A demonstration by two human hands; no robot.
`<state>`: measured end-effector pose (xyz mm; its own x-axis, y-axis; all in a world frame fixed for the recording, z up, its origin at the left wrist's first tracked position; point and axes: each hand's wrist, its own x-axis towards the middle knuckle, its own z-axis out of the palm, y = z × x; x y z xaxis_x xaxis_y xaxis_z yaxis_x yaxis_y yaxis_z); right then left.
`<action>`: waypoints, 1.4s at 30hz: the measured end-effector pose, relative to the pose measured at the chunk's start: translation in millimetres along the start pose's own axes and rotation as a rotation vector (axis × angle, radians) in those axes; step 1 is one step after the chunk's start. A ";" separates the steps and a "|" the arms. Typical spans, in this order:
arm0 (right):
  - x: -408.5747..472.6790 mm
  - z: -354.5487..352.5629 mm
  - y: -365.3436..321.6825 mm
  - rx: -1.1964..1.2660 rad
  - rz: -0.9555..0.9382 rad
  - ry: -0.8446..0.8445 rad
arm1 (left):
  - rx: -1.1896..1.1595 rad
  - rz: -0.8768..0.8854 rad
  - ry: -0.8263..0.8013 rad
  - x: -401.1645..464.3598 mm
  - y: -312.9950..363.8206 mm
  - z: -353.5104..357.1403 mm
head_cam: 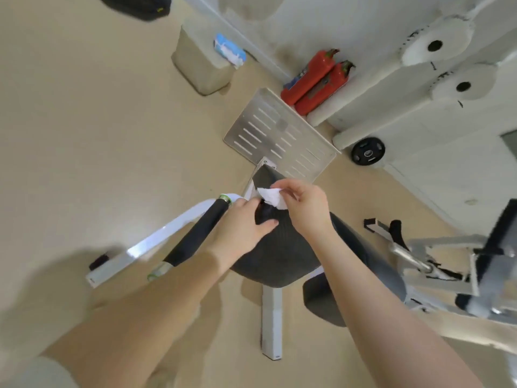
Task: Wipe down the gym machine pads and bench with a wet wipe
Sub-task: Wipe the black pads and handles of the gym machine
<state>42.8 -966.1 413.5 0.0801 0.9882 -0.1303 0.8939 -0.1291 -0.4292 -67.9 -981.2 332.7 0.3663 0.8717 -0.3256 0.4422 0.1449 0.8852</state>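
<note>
Beige floor (84,135) all around; at frame centre we see right hand (305,208) pinching wet wipe (272,198) above dark seat pad (279,253). Left hand (240,225) relaxed, fingers flat on pad, touching wipe's edge.

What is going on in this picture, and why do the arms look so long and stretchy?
The picture comes from a wide camera worn on a person's head, looking down, which stretches the arms. There is no robot, only two bare hands. The right hand pinches a small crumpled white wet wipe. The left hand reaches toward the wipe too, but whether it grips it is hard to tell. Below the hands is a dark grey padded gym seat on a white metal frame, with a black foam handle beside it. On the beige floor farther away sit a slotted metal foot plate, two red fire extinguishers and a blue and white wipe packet.
</note>
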 end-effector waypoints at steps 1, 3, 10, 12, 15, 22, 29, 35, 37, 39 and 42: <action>8.9 -2.0 1.1 -0.096 -0.088 0.010 | -0.058 -0.027 -0.012 3.8 0.4 -1.4; 25.5 -3.3 3.4 -0.231 -0.334 0.048 | -0.149 -0.071 -0.017 10.4 -1.1 -2.3; 75.8 -4.5 25.8 -0.359 -0.550 -0.566 | -0.373 -0.264 -0.078 24.3 1.2 -2.6; 88.5 -6.1 29.5 -0.355 -0.561 -0.699 | -0.471 -0.339 -0.087 29.1 -2.8 -5.5; 107.2 -9.8 37.4 -0.340 -0.592 -0.785 | -0.479 -0.429 -0.094 28.7 1.1 -2.4; 147.6 2.9 65.4 -0.369 -0.547 -0.805 | -0.456 -0.461 0.185 26.6 21.1 20.0; 125.7 -7.4 61.7 -0.219 -0.830 -0.848 | -0.471 -0.486 0.151 23.0 30.5 11.7; 166.9 26.8 92.2 -0.242 -0.463 -0.751 | -0.470 -0.469 0.158 30.4 32.4 11.4; 170.2 30.3 91.6 -0.247 -0.435 -0.758 | -0.450 -0.451 0.123 35.8 33.7 7.4; 168.1 21.8 85.5 -0.235 -0.498 -0.813 | -0.429 -0.436 0.063 39.9 38.4 2.0; 161.5 5.1 80.6 -0.181 -0.623 -0.862 | -0.307 -0.473 0.048 49.0 44.6 -3.7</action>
<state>125.5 -817.4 353.3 -0.6859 0.4762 -0.5502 0.7276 0.4607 -0.5083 -33.2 -930.4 357.5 0.1453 0.6978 -0.7014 0.2884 0.6483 0.7047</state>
